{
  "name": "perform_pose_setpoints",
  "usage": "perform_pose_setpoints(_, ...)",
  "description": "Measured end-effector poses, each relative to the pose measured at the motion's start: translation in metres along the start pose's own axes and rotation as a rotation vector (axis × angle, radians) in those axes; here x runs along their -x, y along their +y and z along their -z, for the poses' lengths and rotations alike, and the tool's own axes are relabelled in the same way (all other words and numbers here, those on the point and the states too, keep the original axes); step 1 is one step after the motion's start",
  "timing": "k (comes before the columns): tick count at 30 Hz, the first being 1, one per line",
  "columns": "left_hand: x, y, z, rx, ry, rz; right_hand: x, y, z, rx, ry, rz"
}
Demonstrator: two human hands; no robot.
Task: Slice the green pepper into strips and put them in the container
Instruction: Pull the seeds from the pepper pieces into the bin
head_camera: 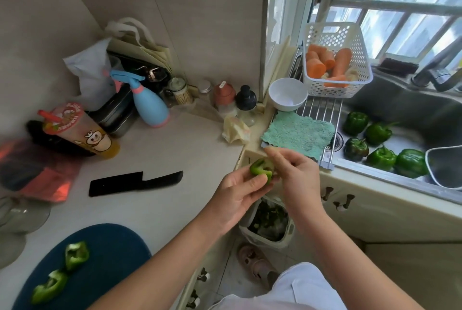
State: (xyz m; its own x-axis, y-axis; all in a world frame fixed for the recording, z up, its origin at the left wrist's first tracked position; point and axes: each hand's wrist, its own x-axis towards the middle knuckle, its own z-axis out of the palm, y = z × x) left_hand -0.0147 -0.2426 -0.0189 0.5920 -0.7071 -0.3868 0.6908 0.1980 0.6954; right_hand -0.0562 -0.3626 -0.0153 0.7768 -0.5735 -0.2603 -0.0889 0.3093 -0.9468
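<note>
Hands meet over the counter's edge, above a bin of green scraps on the floor. We note the left hand pinching a green pepper piece between thumb and fingers, cut side up. The right hand has its fingers curled against the far side of the same piece; we cannot tell exactly what they press on, since the hand hides the contact.

We record two more pepper pieces lying on a dark blue cutting board at the lower left, close together and well apart from the hands. A black knife lies flat on the counter between board and wall clutter, untouched.

Five whole green peppers sit in the sink. A white bowl stands beside a white basket of carrots, on a drying rack that also carries a teal cloth.
</note>
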Motion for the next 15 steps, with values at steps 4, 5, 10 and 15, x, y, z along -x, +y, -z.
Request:
perform_pose_setpoints(4, 0.003, -0.011, 0.0, 0.035, -0.002, 0.068, -0.014, -0.001, 0.021, 0.137, -0.078, -0.131)
perform_pose_setpoints(5, 0.003, -0.011, 0.002, 0.054, 0.001, 0.079, -0.017, 0.0, 0.027, 0.271, -0.137, -0.125)
perform_pose_setpoints(10, 0.001, -0.011, 0.016, 0.102, 0.06, 0.105, -0.034, 0.02, 0.05, 0.888, -0.284, -0.062)
perform_pose_setpoints(15, 0.001, -0.014, 0.027, 0.155, 0.118, 0.121, -0.052, 0.056, 0.055, 1.175, -0.385, 0.011)
